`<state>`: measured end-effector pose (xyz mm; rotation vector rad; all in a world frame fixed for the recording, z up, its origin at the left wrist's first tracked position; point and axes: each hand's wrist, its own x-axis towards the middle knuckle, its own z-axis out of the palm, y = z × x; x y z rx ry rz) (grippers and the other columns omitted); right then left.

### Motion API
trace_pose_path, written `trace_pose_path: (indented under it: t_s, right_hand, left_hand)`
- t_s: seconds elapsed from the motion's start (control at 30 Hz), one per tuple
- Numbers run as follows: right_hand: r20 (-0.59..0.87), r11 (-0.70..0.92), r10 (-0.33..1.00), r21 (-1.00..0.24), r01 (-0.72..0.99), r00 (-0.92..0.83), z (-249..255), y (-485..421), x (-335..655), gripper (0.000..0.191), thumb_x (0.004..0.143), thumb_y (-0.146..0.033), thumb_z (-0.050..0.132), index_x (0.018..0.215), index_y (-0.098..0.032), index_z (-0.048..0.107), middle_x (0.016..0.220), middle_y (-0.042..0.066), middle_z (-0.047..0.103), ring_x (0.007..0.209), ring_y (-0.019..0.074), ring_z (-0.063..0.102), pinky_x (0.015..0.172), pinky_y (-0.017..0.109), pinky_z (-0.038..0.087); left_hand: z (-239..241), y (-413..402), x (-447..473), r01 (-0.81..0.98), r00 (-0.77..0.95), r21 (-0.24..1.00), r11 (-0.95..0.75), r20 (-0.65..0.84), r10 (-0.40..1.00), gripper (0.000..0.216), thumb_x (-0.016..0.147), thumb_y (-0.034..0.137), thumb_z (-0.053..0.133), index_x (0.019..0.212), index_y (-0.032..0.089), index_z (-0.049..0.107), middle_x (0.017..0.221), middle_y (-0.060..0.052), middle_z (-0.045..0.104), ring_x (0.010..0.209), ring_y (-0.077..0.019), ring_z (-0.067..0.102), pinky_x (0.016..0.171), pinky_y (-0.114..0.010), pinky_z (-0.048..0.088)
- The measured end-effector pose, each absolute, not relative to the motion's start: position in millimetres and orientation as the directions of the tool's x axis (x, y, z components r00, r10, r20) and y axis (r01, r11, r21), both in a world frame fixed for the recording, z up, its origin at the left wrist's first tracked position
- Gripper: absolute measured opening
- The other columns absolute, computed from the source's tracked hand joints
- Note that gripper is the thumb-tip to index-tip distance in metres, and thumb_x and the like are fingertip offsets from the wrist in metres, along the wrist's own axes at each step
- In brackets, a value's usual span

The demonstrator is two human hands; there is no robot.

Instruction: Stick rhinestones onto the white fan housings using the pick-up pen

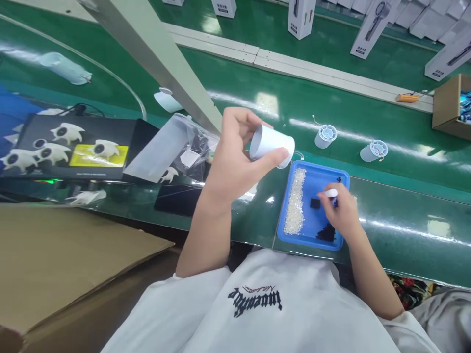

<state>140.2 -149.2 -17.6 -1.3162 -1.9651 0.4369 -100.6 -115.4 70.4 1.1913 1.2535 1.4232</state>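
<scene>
My left hand [239, 157] is raised over the green bench and grips a white plastic cylinder [271, 143] between thumb and fingers. My right hand [340, 211] reaches into a blue tray [344, 176], its fingers pinched on a small white-tipped item [331, 193] I cannot name. The tray holds a strip of tiny clear parts [296, 201] along its left side and small black pieces [315, 203] in the middle.
Two more white cylinders [326, 136] [373, 150] lie on the green conveyor behind the tray. A clear plastic bag [184, 147] and a black tray with white fan parts [69, 144] sit to the left. A cardboard sheet [66, 260] lies lower left. White boxes [300, 17] stand far back.
</scene>
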Motion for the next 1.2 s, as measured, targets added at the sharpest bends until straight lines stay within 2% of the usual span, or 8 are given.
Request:
trace_pose_path:
  t_s: [0.1, 0.2, 0.37, 0.67, 0.83, 0.93, 1.1, 1.2]
  right_hand:
    - [0.480, 0.360, 0.877, -0.643, 0.676, -0.011, -19, -158, 150, 0.012, 0.093, -0.035, 0.054, 0.088, -0.024, 0.051, 0.078, 0.002, 0.058, 0.069, 0.0174, 0.057, 0.063, 0.031, 0.047]
    - [0.525, 0.337, 0.838, -0.710, 0.618, 0.147, -26, -169, 157, 0.014, 0.095, -0.037, 0.053, 0.091, -0.024, 0.049, 0.079, 0.001, 0.054, 0.069, 0.0162, 0.055, 0.063, 0.031, 0.046]
    - [0.522, 0.298, 0.823, -0.734, 0.611, 0.225, -36, -185, 157, 0.017, 0.096, -0.040, 0.052, 0.091, -0.024, 0.048, 0.080, 0.001, 0.051, 0.069, 0.0158, 0.052, 0.064, 0.031, 0.043]
    - [0.434, 0.205, 0.876, -0.733, 0.648, 0.213, -42, -185, 154, 0.021, 0.096, -0.043, 0.049, 0.088, -0.024, 0.046, 0.077, 0.000, 0.047, 0.069, 0.0160, 0.048, 0.064, 0.031, 0.042]
    - [0.408, 0.195, 0.893, -0.729, 0.656, 0.188, -41, -182, 156, 0.021, 0.096, -0.043, 0.049, 0.088, -0.024, 0.046, 0.075, -0.001, 0.049, 0.064, 0.0146, 0.050, 0.060, 0.030, 0.043]
    - [0.397, 0.225, 0.910, -0.711, 0.666, 0.117, -35, -178, 155, 0.018, 0.094, -0.041, 0.053, 0.090, -0.023, 0.050, 0.074, -0.002, 0.052, 0.059, 0.0136, 0.050, 0.058, 0.029, 0.043]
    - [0.440, 0.353, 0.898, -0.697, 0.624, -0.017, -24, -173, 144, 0.012, 0.093, -0.035, 0.056, 0.091, -0.023, 0.055, 0.078, 0.001, 0.061, 0.066, 0.0160, 0.058, 0.061, 0.031, 0.048]
    - [0.428, 0.416, 0.895, -0.693, 0.589, -0.127, -18, -175, 134, 0.007, 0.093, -0.030, 0.058, 0.090, -0.024, 0.057, 0.080, 0.002, 0.063, 0.070, 0.0173, 0.061, 0.063, 0.033, 0.052]
  left_hand:
    - [51, -121, -104, -0.216, -0.172, 0.975, -0.043, 0.005, 0.985, 0.045, 0.061, 0.031, 0.085, 0.086, 0.022, 0.049, 0.097, -0.003, 0.065, 0.086, -0.0174, 0.063, 0.065, -0.025, 0.053]
    - [31, -123, -107, -0.395, -0.131, 0.917, 0.059, -0.120, 0.984, 0.038, 0.068, 0.047, 0.079, 0.083, 0.021, 0.056, 0.098, -0.006, 0.067, 0.082, -0.0172, 0.064, 0.059, -0.024, 0.052]
    - [9, -125, -107, -0.556, -0.156, 0.826, 0.093, -0.214, 0.964, 0.033, 0.067, 0.045, 0.081, 0.073, 0.020, 0.061, 0.077, -0.002, 0.061, 0.068, -0.0114, 0.058, 0.056, -0.021, 0.051]
    - [1, -129, -107, -0.502, -0.168, 0.862, 0.071, -0.178, 0.970, 0.028, 0.078, 0.044, 0.072, 0.073, 0.020, 0.058, 0.075, -0.003, 0.057, 0.076, -0.0176, 0.063, 0.064, -0.030, 0.054]
    - [-2, -130, -106, -0.528, -0.166, 0.843, 0.099, -0.216, 0.962, 0.024, 0.080, 0.041, 0.071, 0.076, 0.020, 0.060, 0.076, -0.002, 0.060, 0.073, -0.0149, 0.063, 0.063, -0.026, 0.054]
    - [-2, -130, -102, -0.549, -0.138, 0.827, 0.120, -0.231, 0.963, 0.026, 0.079, 0.043, 0.072, 0.077, 0.019, 0.062, 0.074, -0.001, 0.060, 0.068, -0.0132, 0.061, 0.059, -0.024, 0.055]
    - [1, -130, -91, -0.599, -0.044, 0.782, 0.171, -0.246, 0.968, 0.036, 0.068, 0.047, 0.082, 0.084, 0.018, 0.066, 0.076, 0.001, 0.062, 0.064, -0.0099, 0.059, 0.055, -0.022, 0.054]
    - [2, -132, -85, -0.588, -0.012, 0.783, 0.206, -0.262, 0.965, 0.035, 0.070, 0.045, 0.081, 0.087, 0.019, 0.066, 0.076, 0.002, 0.063, 0.066, -0.0103, 0.060, 0.057, -0.023, 0.054]
